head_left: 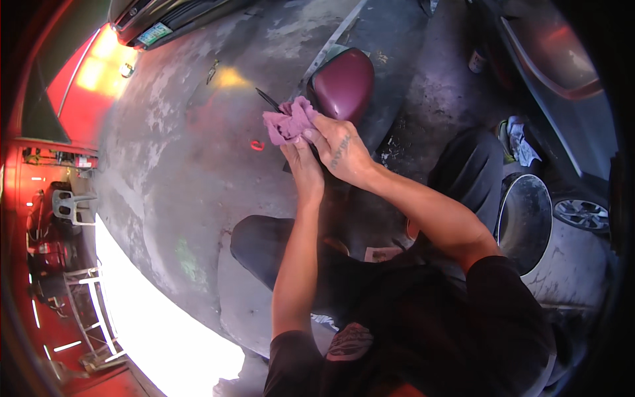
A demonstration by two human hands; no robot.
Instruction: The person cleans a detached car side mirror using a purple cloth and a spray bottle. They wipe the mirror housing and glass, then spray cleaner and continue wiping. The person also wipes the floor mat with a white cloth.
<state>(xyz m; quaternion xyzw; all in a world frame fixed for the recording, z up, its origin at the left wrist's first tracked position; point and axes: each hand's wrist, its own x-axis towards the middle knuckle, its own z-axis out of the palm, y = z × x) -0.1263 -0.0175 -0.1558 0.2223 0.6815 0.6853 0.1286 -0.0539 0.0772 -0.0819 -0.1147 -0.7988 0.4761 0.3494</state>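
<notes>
Both my hands meet in front of me around a crumpled pink-purple cloth (289,124). My right hand (344,151) pinches the cloth between thumb and fingers. Just below, my left hand (304,171) is closed on its lower edge. A thin dark strip (268,100) shows beyond the cloth's far side; whether it is held inside the cloth I cannot tell. Past my right knuckles stands a glossy maroon rounded shell (344,83), which looks like a car's side-mirror cover. What supports it is mostly hidden behind my hands.
A bucket (527,225) stands by my right leg, with crumpled cloths (519,141) beyond it. Along the right is a grey car panel (565,106) near a wheel (582,214). A dark car bumper (172,26) is at the far left, a white plastic chair (71,207) at left.
</notes>
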